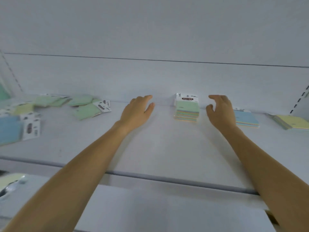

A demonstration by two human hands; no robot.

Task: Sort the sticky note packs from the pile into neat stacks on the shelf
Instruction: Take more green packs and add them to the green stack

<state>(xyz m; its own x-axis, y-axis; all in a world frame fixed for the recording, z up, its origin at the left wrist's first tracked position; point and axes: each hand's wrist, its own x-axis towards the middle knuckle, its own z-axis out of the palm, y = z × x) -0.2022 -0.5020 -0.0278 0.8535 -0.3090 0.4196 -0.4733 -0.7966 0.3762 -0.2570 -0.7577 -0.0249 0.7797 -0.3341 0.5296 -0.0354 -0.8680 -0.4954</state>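
- Shelf (158,144), white and flat, fills the middle of the frame, with its grey front lip running across the lower part and a white back panel rising behind it.
- My left hand (136,113) hovers at centre, palm down, its fingers (147,97) released and spread, grasping nothing.
- My right hand (220,111) is at centre right, its fingers (215,97) loosely curled but apart and holding nothing.
- Between my two hands, against the back panel, stands a neat stack of sticky note packs (187,109); the top pack is green with a white header card reading "STICKY NOTE", and the pack edges below show pastel stripes. Neither hand touches it.
- To the right of my right hand, partly hidden behind it, lies a stack with a blue pack on top (247,119).
- At the far right edge of the frame is a stack topped with yellow (292,123), a little skewed.
- In the middle left of the frame sprawls the loose pile of packs (83,106), mostly green, lying at mixed angles and overlapping, some with white header cards showing.
- At the left edge lies a blue pack (10,129) with white header cards just beside it, and a pale yellow pack (23,108) behind; this part is blurred.
- At the lower left corner, below the shelf lip, something pale yellow-green in clear wrapping (10,181) shows, too blurred to tell.
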